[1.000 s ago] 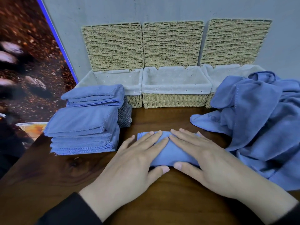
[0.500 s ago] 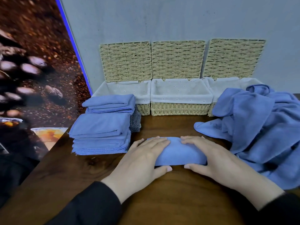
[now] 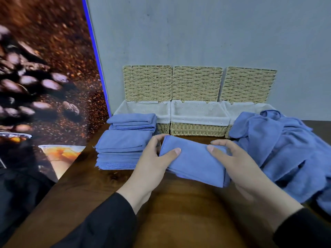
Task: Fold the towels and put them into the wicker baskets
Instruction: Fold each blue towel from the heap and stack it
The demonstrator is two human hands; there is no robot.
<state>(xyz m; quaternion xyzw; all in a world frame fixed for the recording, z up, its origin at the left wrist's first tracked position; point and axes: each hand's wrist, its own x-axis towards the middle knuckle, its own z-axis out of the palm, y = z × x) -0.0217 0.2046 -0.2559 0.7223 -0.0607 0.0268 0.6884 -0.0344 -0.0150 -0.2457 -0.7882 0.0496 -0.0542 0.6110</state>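
Sleeves: black, lower left and lower right of the frame, covering both forearms.
Tabletop: dark brown wood, filling the lower centre of the frame.
Left hand: centre left; grip grasping the left end of the folded towel, thumb on top, fingers curled behind the edge.
Right hand: centre right; grip grasping the right end of the same towel, thumb on top, fingers curled over the far side.
Folded towel: blue, centre of the frame, held between both hands above the tabletop, tilted so its left end sits higher in the frame.
Folded stack: blue towels, left of centre, lying on the tabletop just beside the left hand; a second, smaller folded pile sits behind it.
Unfolded heap: crumpled blue towels, right of the frame, draped partly over the right basket.
Left basket: wicker with pale lining, lid upright against the wall.
Middle basket: wicker, pale lining, lid upright.
Right basket: wicker, partly hidden by the heap, lid upright.
Wall: grey, upper frame.
Poster: coffee beans and a drink, left of the frame.
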